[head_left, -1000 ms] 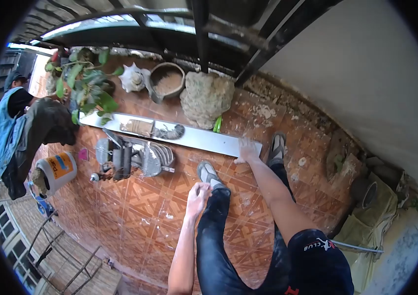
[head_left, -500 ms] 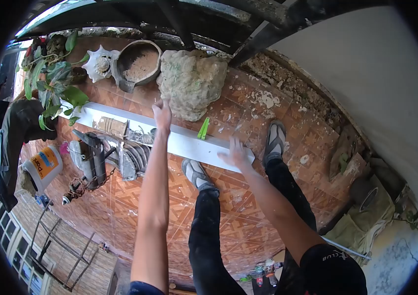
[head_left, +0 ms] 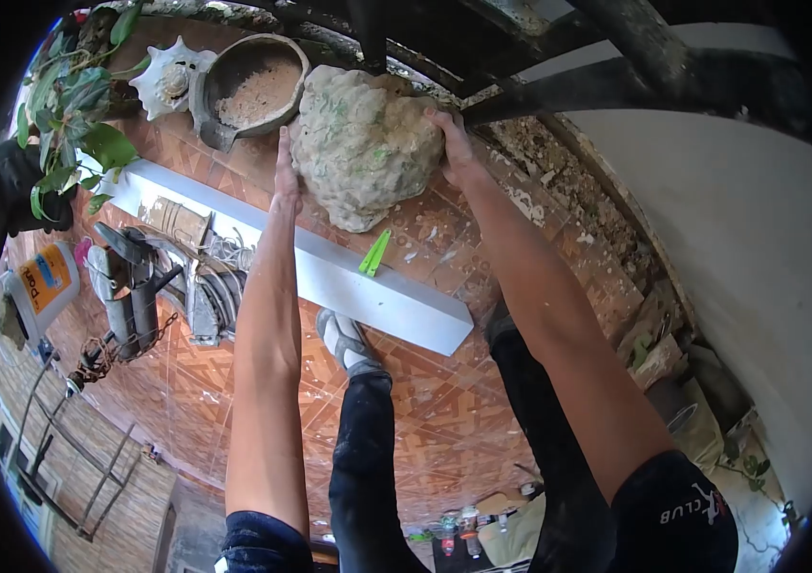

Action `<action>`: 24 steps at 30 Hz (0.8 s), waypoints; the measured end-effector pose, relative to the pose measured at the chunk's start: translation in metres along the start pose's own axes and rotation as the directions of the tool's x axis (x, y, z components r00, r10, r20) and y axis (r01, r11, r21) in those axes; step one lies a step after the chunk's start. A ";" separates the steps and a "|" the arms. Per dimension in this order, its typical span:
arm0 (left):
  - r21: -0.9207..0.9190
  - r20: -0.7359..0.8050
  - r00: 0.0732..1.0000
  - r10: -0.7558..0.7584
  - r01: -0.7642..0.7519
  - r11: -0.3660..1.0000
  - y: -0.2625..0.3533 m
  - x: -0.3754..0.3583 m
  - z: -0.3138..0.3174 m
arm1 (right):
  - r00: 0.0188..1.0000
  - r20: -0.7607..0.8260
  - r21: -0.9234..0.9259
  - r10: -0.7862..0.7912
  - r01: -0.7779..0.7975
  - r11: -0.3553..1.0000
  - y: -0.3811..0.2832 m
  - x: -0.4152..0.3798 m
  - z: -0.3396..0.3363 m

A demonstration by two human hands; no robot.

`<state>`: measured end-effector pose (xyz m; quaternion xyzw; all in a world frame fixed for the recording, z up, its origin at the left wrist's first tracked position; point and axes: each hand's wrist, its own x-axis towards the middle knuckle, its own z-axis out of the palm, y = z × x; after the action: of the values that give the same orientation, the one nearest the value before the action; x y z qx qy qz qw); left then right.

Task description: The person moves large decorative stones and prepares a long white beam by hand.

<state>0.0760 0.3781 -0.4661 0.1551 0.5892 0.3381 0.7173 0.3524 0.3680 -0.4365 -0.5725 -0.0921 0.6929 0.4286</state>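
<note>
A large, rough, pale rock (head_left: pixel 363 143) with green stains rests on the tiled floor, between my two hands. My left hand (head_left: pixel 287 175) presses against its left side, with the fingers mostly edge-on to me. On the opposite side my right hand (head_left: pixel 454 145) grips the rock, its thumb over the upper edge and the other fingers partly hidden. A round pot (head_left: pixel 296 72) with reddish grit inside stands just left of the rock. Below the rock, a bright green clip (head_left: pixel 374 253) sits at the edge of a long white board (head_left: pixel 368 295).
A spiky white seashell (head_left: pixel 174 79) and a leafy plant (head_left: pixel 72 115) are at the upper left. Shoes (head_left: pixel 129 286) and a labelled paint container (head_left: pixel 40 286) lie lower left. Dark metal bars (head_left: pixel 616 86) cross above, near the right-hand wall. My foot (head_left: pixel 344 339) is beside the board.
Both hands have reached forward onto the rock's sides; the right came up from near the board's end. The camera view has shifted, and my right foot is now mostly hidden behind my arm.
</note>
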 end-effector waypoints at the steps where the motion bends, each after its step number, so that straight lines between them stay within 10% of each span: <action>1: 0.211 -0.106 0.992 0.065 -0.042 0.977 -0.013 0.014 -0.010 | 1.000 0.002 -0.008 0.007 -0.007 1.000 0.002 0.002 -0.003; 12: 0.507 -0.474 0.865 0.163 0.117 0.854 -0.047 -0.010 0.023 | 0.997 -0.018 0.022 0.071 -0.071 0.997 0.006 -0.018 -0.045; 18: 0.419 -0.266 0.954 0.139 -0.016 0.908 -0.065 -0.019 0.039 | 0.997 0.048 -0.012 0.064 -0.064 0.998 0.016 -0.034 -0.094; 24: 0.717 0.013 0.977 -0.211 0.137 0.683 -0.034 -0.043 0.072 | 0.999 0.000 0.172 0.051 -0.050 0.984 0.043 -0.071 -0.134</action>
<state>0.1513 0.3378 -0.4368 0.3794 0.6512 0.0064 0.6572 0.4469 0.2430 -0.4568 -0.5370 -0.0167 0.7077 0.4588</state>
